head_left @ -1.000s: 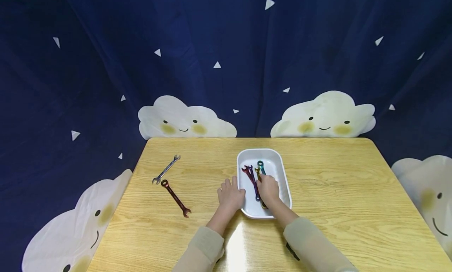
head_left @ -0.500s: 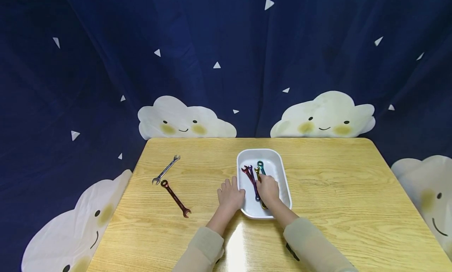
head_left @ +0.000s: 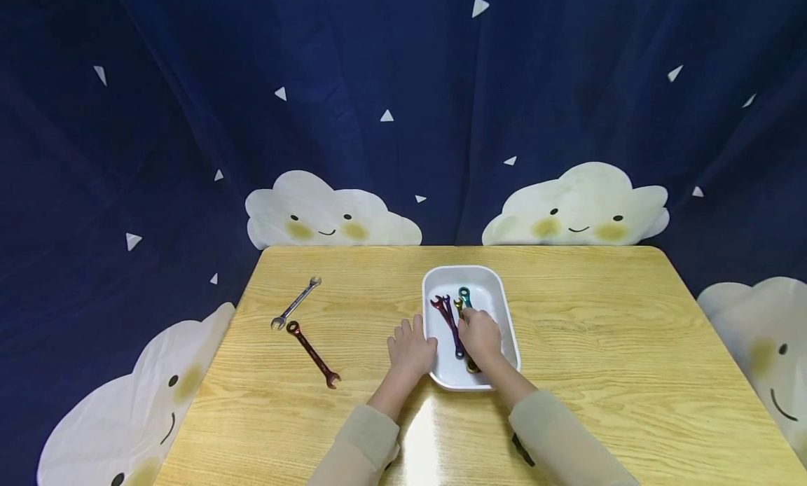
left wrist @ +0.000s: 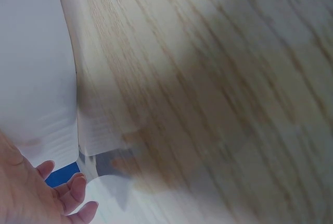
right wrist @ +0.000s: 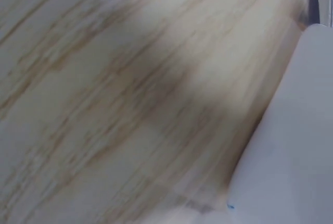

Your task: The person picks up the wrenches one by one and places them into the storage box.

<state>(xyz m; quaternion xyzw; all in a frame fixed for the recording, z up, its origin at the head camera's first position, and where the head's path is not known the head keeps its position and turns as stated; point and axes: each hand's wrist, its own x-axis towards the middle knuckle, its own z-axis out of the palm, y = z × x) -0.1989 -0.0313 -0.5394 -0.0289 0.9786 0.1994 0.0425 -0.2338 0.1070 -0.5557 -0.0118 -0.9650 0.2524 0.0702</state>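
Wooden table [head_left: 599, 346], 2 hands [head_left: 412, 347] [head_left: 483, 337], tray [head_left: 496, 304] – wrenches [head_left: 453, 328] inside

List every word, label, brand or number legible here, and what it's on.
None can be read in any view.
Silver wrench: possible shaft markings, too small to read.
Dark red wrench: possible shaft markings, too small to read.
Wrenches in the white tray: too small or covered to tell.
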